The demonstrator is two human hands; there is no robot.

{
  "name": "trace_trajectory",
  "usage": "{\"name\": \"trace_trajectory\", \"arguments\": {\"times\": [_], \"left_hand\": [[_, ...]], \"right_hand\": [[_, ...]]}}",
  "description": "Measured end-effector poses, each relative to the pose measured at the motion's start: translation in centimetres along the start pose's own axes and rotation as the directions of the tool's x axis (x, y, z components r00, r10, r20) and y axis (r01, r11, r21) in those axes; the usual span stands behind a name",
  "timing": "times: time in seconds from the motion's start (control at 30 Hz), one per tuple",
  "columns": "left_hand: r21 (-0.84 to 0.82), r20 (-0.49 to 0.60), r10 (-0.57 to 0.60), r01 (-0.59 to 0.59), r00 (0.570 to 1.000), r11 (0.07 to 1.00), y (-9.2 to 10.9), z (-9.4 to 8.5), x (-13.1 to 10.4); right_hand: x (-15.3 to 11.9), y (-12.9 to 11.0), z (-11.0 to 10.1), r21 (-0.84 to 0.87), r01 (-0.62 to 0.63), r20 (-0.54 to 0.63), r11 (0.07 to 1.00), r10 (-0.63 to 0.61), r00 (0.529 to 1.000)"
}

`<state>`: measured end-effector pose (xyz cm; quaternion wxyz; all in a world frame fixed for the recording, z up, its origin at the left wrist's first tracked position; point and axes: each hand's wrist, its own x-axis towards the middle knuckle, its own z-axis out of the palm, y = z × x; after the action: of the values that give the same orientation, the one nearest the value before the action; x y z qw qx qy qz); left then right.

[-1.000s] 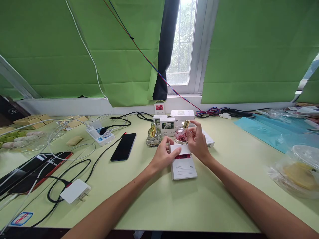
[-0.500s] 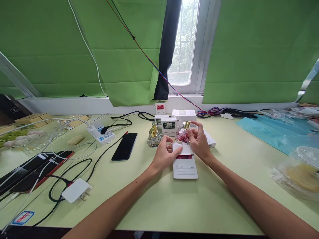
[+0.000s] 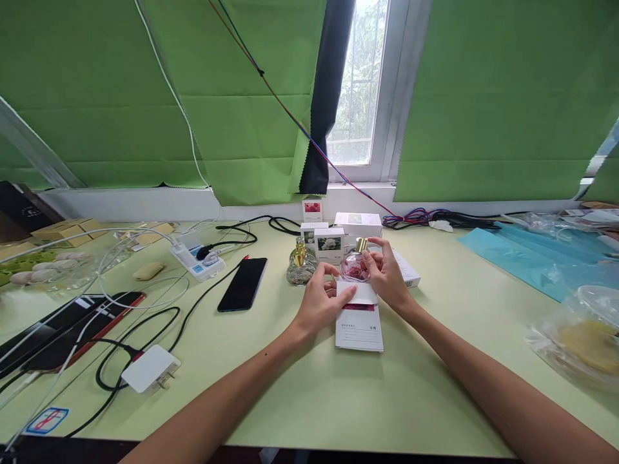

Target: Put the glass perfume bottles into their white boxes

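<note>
A: What does each hand hold?

B: Left hand: thumb laid over the white flap of the rose-print carton, fingers curled behind, pinching the upper left corner. Right hand: thumb and fingers closed about the right side of the round glass perfume bottle, the index finger arched beside its gold cap.

A: And the position of bottle and carton?

B: The carton lies printed face up on the pale green tabletop, flap end away from the person. The bottle is upright just beyond that flap; whether its base touches the table cannot be told, the flap and left hand standing in front.

A: Principal hazards?

B: First, slippage. Smooth curved glass, gripped mainly from one side, could rotate or drop if the right thumb relaxed. Second, creasing: the thin flap might buckle if the left thumb pressed harder or the bottle were pushed against it.

A: Any hazard from the surroundings?

B: Collision, in my judgement. The gold-topped bottles stand near the left fingers, and the white-flower carton stands just behind; a sideways sweep could topple either. The flat white carton, beside the right hand, could be nudged by the knuckles.
</note>
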<state>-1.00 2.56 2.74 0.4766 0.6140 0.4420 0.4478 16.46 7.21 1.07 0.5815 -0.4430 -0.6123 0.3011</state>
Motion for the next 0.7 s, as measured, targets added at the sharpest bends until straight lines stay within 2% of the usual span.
{"name": "trace_trajectory", "arguments": {"times": [0.7], "left_hand": [[-0.058,-0.021,0.024,-0.025,0.999,0.998,-0.02,-0.08,0.09]], "right_hand": [[-0.01,0.0,0.04,0.018,0.013,0.09,1.0,-0.014,0.996]]}}
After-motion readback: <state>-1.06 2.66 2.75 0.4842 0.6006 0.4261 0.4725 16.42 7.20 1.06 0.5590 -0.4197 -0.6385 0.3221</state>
